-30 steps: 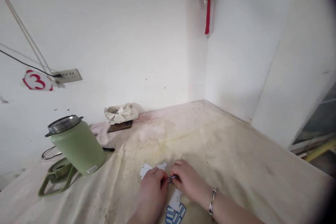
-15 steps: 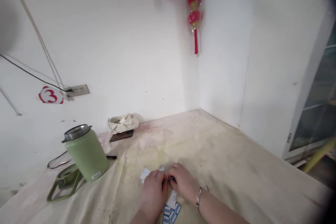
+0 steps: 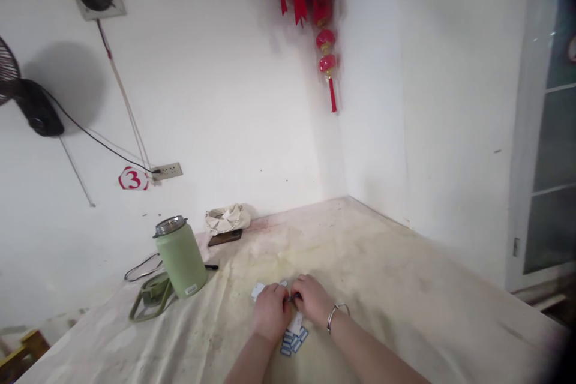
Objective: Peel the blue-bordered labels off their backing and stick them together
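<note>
My left hand [image 3: 272, 311] and my right hand [image 3: 314, 300] meet low over the cloth-covered table, fingers closed. Between the fingertips is a small dark object [image 3: 293, 297], gripped from both sides; its kind is too small to make out. Just below the hands lies a white paper piece [image 3: 296, 323], and under it a group of blue-edged white labels [image 3: 293, 342]. More white paper pieces [image 3: 258, 291] stick out behind my left hand, partly hidden by it. A silver bangle [image 3: 333, 317] circles my right wrist.
To the left stands an open green bottle [image 3: 182, 258], its green lid [image 3: 153, 294] beside it. Behind are a black pen [image 3: 211, 267], a dark phone [image 3: 225, 238] and a cream pouch [image 3: 229, 219]. Walls border the table [image 3: 382, 288] at the back and right.
The camera view has tilted up and swung left, bringing a wall fan and vent into sight. Both hands stay together on the small dark object.
</note>
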`<move>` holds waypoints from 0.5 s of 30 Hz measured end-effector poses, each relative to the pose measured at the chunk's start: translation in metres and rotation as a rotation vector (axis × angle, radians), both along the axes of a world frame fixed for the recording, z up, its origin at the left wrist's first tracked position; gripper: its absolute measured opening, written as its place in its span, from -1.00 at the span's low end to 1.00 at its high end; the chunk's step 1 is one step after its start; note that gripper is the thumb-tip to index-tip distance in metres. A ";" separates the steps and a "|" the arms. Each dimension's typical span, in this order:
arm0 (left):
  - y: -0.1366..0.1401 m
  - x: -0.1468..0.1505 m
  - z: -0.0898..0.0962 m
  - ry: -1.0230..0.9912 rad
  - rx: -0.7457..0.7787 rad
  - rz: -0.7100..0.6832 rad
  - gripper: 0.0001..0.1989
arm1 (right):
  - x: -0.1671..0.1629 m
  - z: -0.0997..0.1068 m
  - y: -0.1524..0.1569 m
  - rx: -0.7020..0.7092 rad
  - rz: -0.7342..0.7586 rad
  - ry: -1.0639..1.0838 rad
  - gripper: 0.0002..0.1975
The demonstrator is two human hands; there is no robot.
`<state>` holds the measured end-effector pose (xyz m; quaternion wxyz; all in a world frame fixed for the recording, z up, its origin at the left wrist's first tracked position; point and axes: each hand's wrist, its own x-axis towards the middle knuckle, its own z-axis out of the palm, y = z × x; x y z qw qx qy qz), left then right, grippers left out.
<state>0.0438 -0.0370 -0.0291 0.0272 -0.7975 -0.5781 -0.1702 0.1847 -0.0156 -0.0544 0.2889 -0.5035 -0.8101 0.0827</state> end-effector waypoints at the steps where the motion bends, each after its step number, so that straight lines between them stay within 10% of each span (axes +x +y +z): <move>1: 0.000 0.000 0.001 0.009 -0.001 0.008 -0.84 | 0.000 0.000 0.000 0.002 0.003 0.002 -0.82; 15: 0.006 0.004 -0.001 0.089 -0.001 0.055 -0.89 | 0.003 0.001 0.004 -0.016 0.031 -0.003 -0.88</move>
